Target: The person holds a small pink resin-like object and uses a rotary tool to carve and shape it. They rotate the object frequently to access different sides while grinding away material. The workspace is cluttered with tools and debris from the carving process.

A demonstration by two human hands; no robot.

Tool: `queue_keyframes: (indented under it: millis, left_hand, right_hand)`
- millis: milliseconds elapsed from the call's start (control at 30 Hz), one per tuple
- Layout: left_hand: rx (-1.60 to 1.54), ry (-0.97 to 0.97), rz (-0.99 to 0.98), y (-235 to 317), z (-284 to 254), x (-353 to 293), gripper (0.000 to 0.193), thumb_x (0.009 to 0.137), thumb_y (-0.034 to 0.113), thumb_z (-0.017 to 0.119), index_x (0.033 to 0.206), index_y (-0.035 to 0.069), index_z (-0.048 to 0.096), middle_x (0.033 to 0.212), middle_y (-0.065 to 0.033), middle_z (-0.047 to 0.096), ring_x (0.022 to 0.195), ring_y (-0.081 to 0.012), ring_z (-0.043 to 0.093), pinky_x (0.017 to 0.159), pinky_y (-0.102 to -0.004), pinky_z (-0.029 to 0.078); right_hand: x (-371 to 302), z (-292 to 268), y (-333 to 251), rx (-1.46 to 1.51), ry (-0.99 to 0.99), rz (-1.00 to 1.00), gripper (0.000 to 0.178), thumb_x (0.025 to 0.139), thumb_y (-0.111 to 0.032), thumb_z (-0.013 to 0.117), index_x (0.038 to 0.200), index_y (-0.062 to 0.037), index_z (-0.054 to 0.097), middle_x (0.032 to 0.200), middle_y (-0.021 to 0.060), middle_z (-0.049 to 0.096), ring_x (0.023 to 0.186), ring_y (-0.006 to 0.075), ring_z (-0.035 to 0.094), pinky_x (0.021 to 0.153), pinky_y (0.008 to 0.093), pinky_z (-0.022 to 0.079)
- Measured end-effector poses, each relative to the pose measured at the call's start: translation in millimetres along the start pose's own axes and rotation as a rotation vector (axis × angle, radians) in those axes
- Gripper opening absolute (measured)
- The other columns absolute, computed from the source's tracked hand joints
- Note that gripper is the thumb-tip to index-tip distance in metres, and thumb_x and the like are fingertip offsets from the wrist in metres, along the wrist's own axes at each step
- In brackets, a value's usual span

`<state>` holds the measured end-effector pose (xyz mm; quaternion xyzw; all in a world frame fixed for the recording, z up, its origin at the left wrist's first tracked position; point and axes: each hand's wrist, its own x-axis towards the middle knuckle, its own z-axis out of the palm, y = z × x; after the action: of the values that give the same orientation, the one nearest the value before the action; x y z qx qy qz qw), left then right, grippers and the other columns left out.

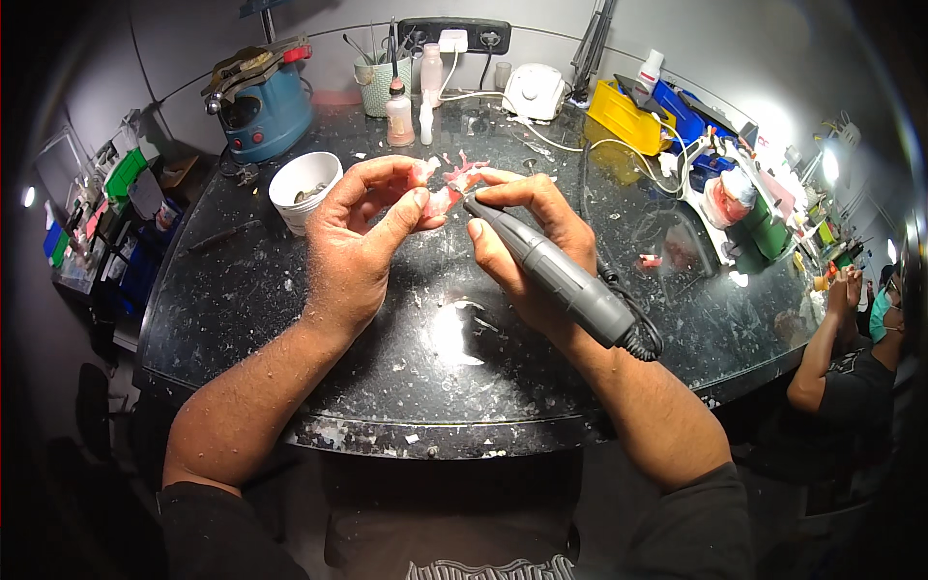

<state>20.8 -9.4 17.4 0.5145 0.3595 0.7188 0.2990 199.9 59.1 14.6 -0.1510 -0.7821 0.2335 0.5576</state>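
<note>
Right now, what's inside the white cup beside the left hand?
The white cup holds a few small greyish pieces near its bottom, too small to identify. Its near wall hides the rest.

A dental workshop: dust-strewn black workbench, blue machine (tool cup beside it).

left hand pinching, right hand gripping, forearms converging

Taking the white cup as landmark: behind it a blue machine blocks the way, and to its right, toward the wall, bottles and a tool holder crowd the back edge. Far right of it, yellow and blue bins with cables wall off the bench. In front of the cup the dark bench lies open, littered only with flat chips.
</note>
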Motion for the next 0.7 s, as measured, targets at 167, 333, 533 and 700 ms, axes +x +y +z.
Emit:
queue_keyframes:
  millis: [167,333,533,700]
  left_hand:
    - [-0.009,0.003,-0.013,0.5,-0.5,-0.4,0.024,0.096,0.003,0.068,0.119,0.001,0.064,0.117,-0.0116,0.067,0.101,-0.022,0.071,0.088,-0.0381,0.062]
    - [-0.005,0.003,-0.004,0.9,1.6,-0.4,0.024,0.095,0.003,0.068,0.119,0.001,0.064,0.116,-0.0113,0.067,0.099,-0.0208,0.071,0.087,-0.0382,0.063]
    - [-0.009,-0.007,-0.01,-1.4,-1.1,0.1,0.025,0.095,0.003,0.068,0.12,0.001,0.064,0.116,-0.0113,0.067,0.099,-0.0203,0.07,0.087,-0.039,0.063]
    - [-0.02,0.002,-0.012,0.4,0.0,0.0,0.026,0.095,0.002,0.068,0.121,0.001,0.063,0.116,-0.0114,0.067,0.099,-0.0201,0.07,0.088,-0.0397,0.063]
  right_hand:
    - [0.8,-0.4,-1.0,0.003,-0.022,0.031,0.029,0.079,-0.009,0.079,0.105,-0.0058,0.066,0.112,0.0143,0.071,0.109,0.03,0.069,0.095,0.0388,0.054]
    - [-0.2,2.0,-1.2,0.054,0.013,0.069,0.027,0.078,-0.009,0.079,0.102,-0.0066,0.068,0.113,0.0139,0.071,0.108,0.03,0.069,0.096,0.0396,0.054]
    - [0.2,0.5,0.0,0.017,-0.034,0.035,0.028,0.078,-0.01,0.08,0.103,-0.0072,0.067,0.111,0.0131,0.07,0.113,0.0294,0.066,0.099,0.0399,0.052]
    - [-0.8,1.7,-0.9,0.047,-0.023,0.08,0.028,0.078,-0.01,0.08,0.103,-0.0078,0.067,0.112,0.013,0.07,0.114,0.0309,0.065,0.1,0.0404,0.051]
